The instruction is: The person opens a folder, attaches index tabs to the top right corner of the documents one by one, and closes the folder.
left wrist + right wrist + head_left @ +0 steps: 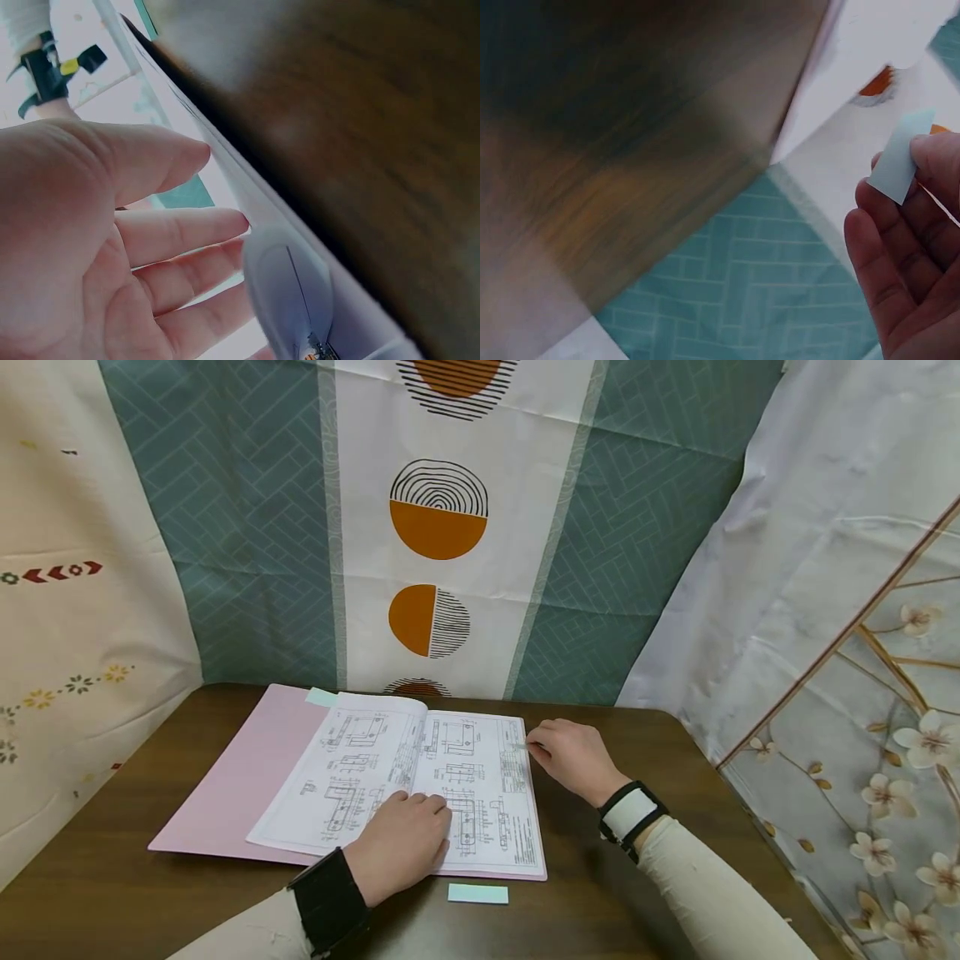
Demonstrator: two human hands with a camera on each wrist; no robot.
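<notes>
An open booklet [465, 827] of printed technical drawings lies in a pink folder [225, 793]. My left hand [408, 839] rests on the lower middle of its pages, near the fold. In the left wrist view, the fingers [180, 232] of that hand reach out loosely against the paper. At the upper right edge of the right page is my right hand [573, 756], pinching a small pale green sticky note [901, 159] between thumb and fingers. The note's free end sticks out from the fingertips.
A pale green strip of sticky notes [477, 893] lies on the brown table [622, 877] in front of the booklet. Another pale green note [321, 697] shows at the top of the left page, over the folder. A patterned curtain [442, 610] hangs behind the table.
</notes>
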